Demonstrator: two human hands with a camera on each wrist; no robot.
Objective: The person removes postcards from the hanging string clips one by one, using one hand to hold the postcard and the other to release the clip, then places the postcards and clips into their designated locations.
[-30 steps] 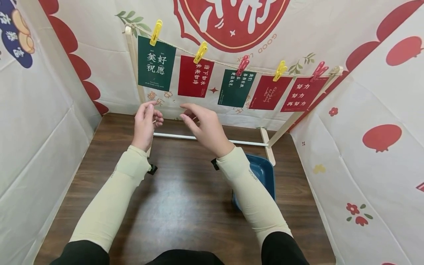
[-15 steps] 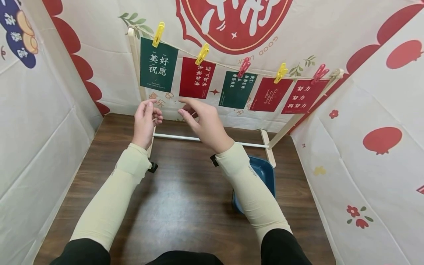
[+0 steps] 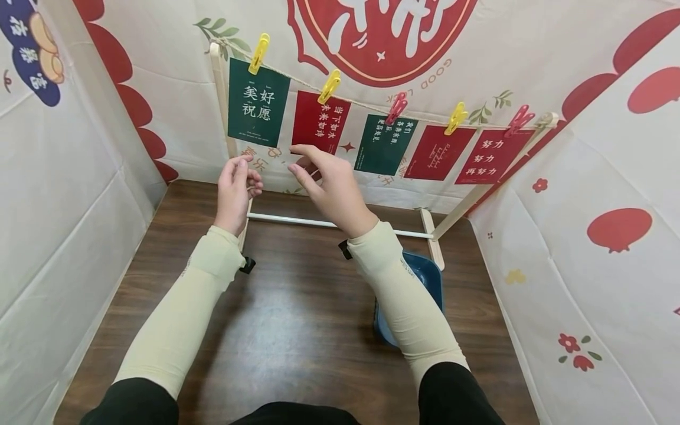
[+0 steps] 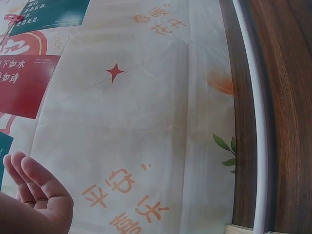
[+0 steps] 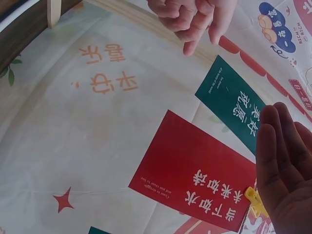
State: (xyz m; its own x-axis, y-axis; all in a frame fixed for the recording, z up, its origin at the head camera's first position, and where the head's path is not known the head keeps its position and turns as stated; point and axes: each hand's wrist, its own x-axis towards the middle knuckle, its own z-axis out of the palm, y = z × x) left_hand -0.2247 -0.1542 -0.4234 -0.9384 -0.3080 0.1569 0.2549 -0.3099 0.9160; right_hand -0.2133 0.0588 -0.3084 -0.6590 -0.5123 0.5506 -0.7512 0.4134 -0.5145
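Note:
Several red and green cards hang from a string by yellow and pink clothespins. My left hand [image 3: 236, 192] is held up in front of the rack, below the leftmost green card [image 3: 258, 101], fingers loosely bent around nothing. To its right, my right hand [image 3: 334, 189] is raised with thumb and fingers apart, and it overlaps the bottom of the red card [image 3: 320, 121] in the head view. A yellow clothespin [image 3: 329, 87] clips that red card. In the right wrist view, the right-hand fingers [image 5: 285, 146] are relaxed beside the green card [image 5: 234, 105].
The wooden rack's right post [image 3: 467, 200] stands on a foot [image 3: 432, 242], with a white bar [image 3: 297, 221] low across it. A blue tray [image 3: 432, 283] lies partly under my right forearm. Printed cloth walls [image 3: 563, 260] enclose the dark wooden surface [image 3: 276, 330].
The head view has shifted slightly, so the rack and cards sit a little further right. My right hand is slightly higher and now covers the red card's lower edge. The left hand barely moves.

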